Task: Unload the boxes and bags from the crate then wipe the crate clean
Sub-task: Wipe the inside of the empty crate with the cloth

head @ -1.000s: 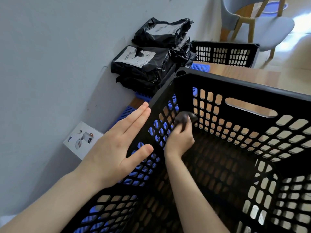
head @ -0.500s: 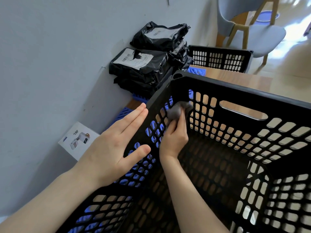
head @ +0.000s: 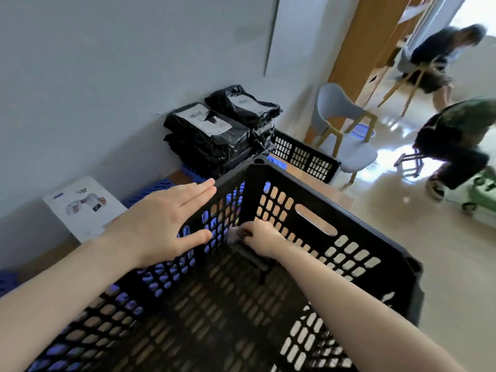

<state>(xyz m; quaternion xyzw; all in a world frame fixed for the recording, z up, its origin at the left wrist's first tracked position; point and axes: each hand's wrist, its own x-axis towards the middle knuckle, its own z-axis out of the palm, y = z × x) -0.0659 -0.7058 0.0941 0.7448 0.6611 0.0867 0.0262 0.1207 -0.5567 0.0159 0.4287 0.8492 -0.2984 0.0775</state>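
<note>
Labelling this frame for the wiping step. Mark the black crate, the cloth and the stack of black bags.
black crate (head: pixel 362 240): head view, far wall's top band.
cloth (head: pixel 234 235): head view, grey wad in the far corner.
stack of black bags (head: pixel 198 146): head view, front bag's black side.

Bare forearms (head: pixel 349 304) and wrists (head: pixel 281 251) behind the left grip (head: pixel 163 224) and right grip (head: pixel 264 236)

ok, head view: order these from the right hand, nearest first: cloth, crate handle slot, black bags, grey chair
1. cloth: gripped in the right hand, at the crate's far corner.
2. handle slot: in the far wall, just right of the hand.
3. black bags: stacked beyond the corner, by the wall.
4. grey chair: farthest, on the floor behind.
</note>
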